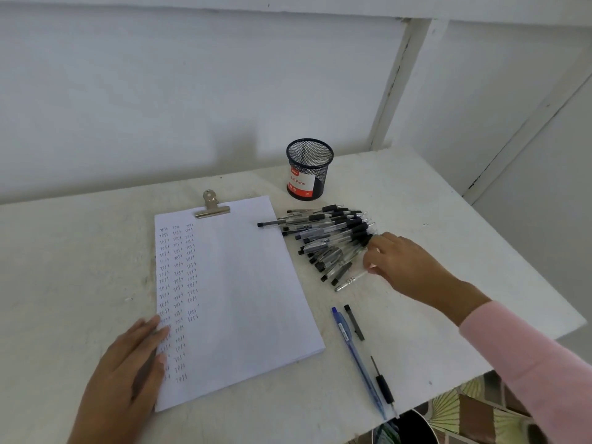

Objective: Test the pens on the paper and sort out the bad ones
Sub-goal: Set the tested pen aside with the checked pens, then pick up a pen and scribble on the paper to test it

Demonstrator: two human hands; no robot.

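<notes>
A stack of white paper (243, 283) lies under a metal clip (211, 206), with columns of small handwritten words down its left side. My left hand (128, 370) rests flat on the paper's lower left edge. A pile of several black-grip clear pens (330, 238) lies to the right of the paper. My right hand (407, 267) is at the pile's right end, its fingers curled and pinching a clear pen with a silver tip (349, 282). A blue pen (355, 357) and a black pen (382, 384) lie apart near the table's front edge.
A black mesh pen cup (309, 169) with a red and white label stands behind the pile. A short black pen part (354, 322) lies beside the blue pen. The white table (432, 200) ends at the right and front; patterned floor shows below.
</notes>
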